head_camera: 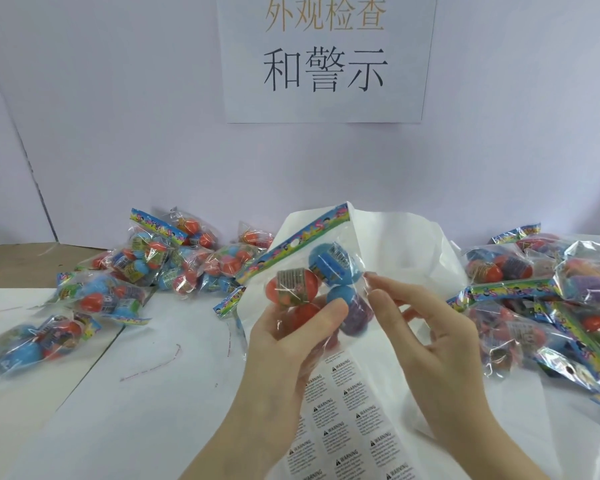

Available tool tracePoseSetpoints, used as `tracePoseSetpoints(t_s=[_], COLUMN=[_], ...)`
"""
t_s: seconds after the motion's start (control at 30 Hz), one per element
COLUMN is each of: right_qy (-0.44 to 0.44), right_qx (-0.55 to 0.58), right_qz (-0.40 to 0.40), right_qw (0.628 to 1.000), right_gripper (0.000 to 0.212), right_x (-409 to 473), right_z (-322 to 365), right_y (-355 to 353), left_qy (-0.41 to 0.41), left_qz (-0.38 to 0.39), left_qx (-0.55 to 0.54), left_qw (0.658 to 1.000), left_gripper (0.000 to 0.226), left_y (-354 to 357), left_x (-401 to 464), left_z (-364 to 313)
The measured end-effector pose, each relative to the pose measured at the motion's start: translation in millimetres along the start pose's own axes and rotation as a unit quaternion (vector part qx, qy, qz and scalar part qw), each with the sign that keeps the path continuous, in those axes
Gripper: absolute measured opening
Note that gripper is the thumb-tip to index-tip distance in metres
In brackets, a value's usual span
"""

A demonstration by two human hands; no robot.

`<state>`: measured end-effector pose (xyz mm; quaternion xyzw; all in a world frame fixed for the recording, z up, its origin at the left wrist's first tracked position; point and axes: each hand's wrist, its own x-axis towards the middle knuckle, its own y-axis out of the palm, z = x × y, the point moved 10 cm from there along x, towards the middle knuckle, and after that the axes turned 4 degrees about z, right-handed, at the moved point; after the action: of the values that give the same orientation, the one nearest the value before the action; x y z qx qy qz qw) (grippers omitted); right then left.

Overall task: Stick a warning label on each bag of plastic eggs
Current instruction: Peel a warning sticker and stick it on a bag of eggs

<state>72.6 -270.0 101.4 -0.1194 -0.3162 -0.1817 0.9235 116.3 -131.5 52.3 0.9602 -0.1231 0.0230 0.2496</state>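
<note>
My left hand [288, 344] grips a clear bag of plastic eggs [312, 282] from below, its thumb across the front, and holds it up over the table. The bag shows red, blue and purple eggs under a colourful header strip. My right hand [426, 327] is at the bag's right edge, thumb and forefinger pinching the clear film there; whether a label is under the fingertips I cannot tell. A sheet of warning labels [347, 420] lies flat on the table below both hands.
A heap of egg bags [146, 268] lies at the left and back, another heap [548, 296] at the right. White tissue paper [409, 244] rises behind the held bag. A paper sign [326, 57] hangs on the wall.
</note>
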Motion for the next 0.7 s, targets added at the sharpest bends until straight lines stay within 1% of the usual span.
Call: tracePoseSetpoints(t_s=[0.07, 0.17, 0.2, 0.3, 0.5, 0.57, 0.7], right_qy=[0.008, 0.022, 0.025, 0.044, 0.042, 0.035, 0.004], right_qx=[0.011, 0.036, 0.040, 0.052, 0.029, 0.011, -0.040], right_qz=[-0.014, -0.039, -0.040, -0.035, -0.018, -0.016, -0.012], right_qw=[1.000, 0.998, 0.998, 0.997, 0.999, 0.999, 0.999], right_gripper=[0.018, 0.012, 0.015, 0.029, 0.031, 0.033, 0.034], right_x=[-0.6, -0.7, 0.0, 1.8, 1.9, 1.6, 0.5], right_z=[0.1, -3.9, -5.9, -12.3, -12.4, -10.7, -5.7], right_y=[-1.9, -8.5, -9.8, -11.6, -8.2, -7.6, -6.9], left_qy=[0.011, 0.017, 0.020, 0.027, 0.030, 0.026, 0.004], left_qz=[-0.007, -0.015, -0.016, -0.024, -0.018, -0.023, -0.028], left_qx=[0.009, 0.016, 0.021, 0.037, 0.051, 0.051, 0.050], left_qw=[1.000, 1.000, 0.999, 0.999, 0.998, 0.998, 0.998], left_gripper=[0.040, 0.036, 0.034, 0.032, 0.032, 0.033, 0.047], left_y=[-0.6, -1.0, -1.0, -1.7, -0.3, -1.1, -2.6], left_x=[0.3, -0.6, -0.7, -1.0, -1.0, -0.8, 0.2], left_z=[-1.8, -3.2, -3.9, -5.5, -6.0, -4.8, 0.2])
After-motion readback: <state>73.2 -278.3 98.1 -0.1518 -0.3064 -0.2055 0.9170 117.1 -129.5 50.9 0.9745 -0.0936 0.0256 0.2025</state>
